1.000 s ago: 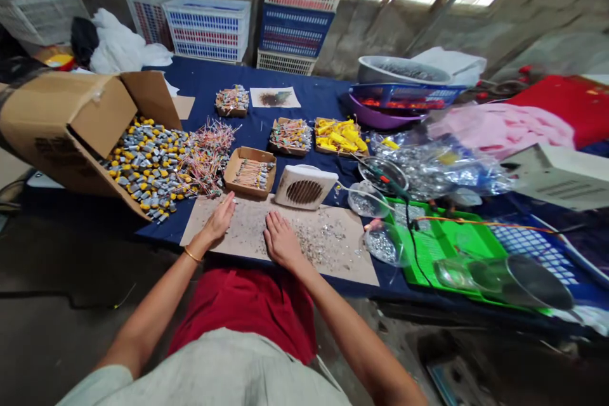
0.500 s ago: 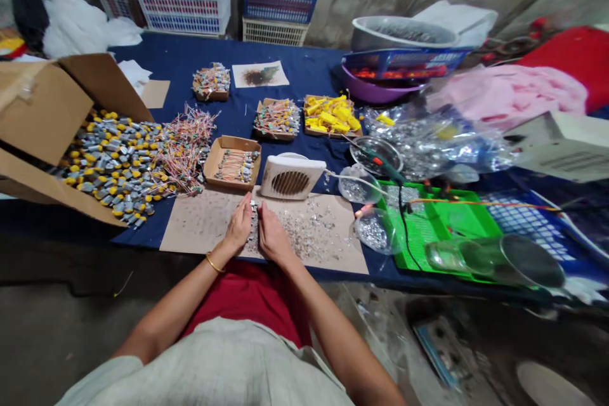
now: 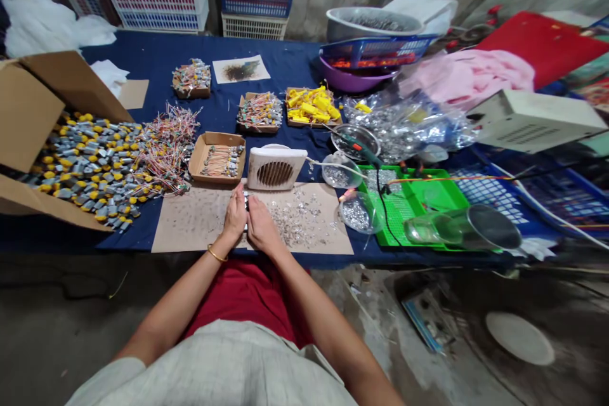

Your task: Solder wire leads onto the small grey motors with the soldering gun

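My left hand [image 3: 234, 216] and my right hand [image 3: 262, 226] face each other over a flat cardboard sheet [image 3: 183, 222], their straight fingers held together. Pressed between them is a row of small metal parts [image 3: 246, 204], mostly hidden by the fingers. Scattered tiny metal pieces [image 3: 299, 219] cover the sheet to the right of my right hand. Just beyond my fingertips stands a small white fan [image 3: 276, 168] with a dusty grille. A cardboard tray [image 3: 194, 168] beside it holds small motors with wires [image 3: 221, 160].
At left, a big carton [image 3: 28, 120] spills grey-and-yellow motors [image 3: 90, 165] and a heap of wired parts [image 3: 166, 146]. Bowls of metal bits [image 3: 356, 212], a green tray [image 3: 428, 190] and a soldering iron [image 3: 359, 147] lie at right. Yellow parts [image 3: 311, 104] fill a box farther back.
My two hands have moved closer together, narrowing the gap around the row of metal parts. The whole view has shifted, so the table's things appear farther left.
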`<state>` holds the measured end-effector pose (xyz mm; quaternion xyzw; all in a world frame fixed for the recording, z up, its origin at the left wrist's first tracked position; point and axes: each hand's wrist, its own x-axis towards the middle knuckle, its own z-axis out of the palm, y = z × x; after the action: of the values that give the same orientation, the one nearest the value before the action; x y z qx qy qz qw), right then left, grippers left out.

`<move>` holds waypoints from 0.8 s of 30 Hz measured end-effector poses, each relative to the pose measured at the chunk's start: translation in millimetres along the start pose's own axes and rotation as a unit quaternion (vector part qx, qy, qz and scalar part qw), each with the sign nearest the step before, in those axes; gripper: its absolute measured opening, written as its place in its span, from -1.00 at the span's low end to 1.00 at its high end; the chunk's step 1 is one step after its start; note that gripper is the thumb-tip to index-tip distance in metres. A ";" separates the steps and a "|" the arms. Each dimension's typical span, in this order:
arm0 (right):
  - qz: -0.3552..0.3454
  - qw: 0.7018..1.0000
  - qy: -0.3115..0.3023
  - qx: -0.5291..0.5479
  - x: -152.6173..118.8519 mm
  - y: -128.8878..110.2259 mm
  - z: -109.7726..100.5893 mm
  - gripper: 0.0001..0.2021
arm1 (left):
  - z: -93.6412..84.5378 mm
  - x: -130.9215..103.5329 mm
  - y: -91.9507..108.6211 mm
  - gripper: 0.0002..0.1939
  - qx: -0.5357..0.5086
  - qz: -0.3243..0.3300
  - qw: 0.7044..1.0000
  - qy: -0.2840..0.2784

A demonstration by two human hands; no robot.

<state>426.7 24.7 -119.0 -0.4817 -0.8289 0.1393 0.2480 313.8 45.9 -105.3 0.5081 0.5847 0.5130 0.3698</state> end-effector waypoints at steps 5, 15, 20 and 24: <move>0.001 1.000 0.006 0.011 1.9 -5.2 -1.3 -0.46 | -11.3 0.0 -2.8 -0.29 -0.002 0.019 1.000 -0.011; 0.005 0.995 0.067 0.069 -28.8 5.9 -32.3 -0.59 | -28.5 -6.5 0.5 -0.27 0.017 0.039 0.998 -0.044; -0.012 0.998 0.066 -0.017 -47.9 -11.1 -20.8 -0.65 | -28.2 -6.1 -2.9 -0.31 0.015 0.046 0.998 -0.044; -0.034 0.997 0.055 -0.051 -49.7 -16.2 -16.0 -0.63 | -25.2 -6.2 -4.8 -0.35 0.017 0.050 0.998 -0.029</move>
<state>444.1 -26.6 -111.8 -0.4720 -0.8360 0.0621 0.2729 290.0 34.4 -105.5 0.5576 0.5560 0.5062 0.3519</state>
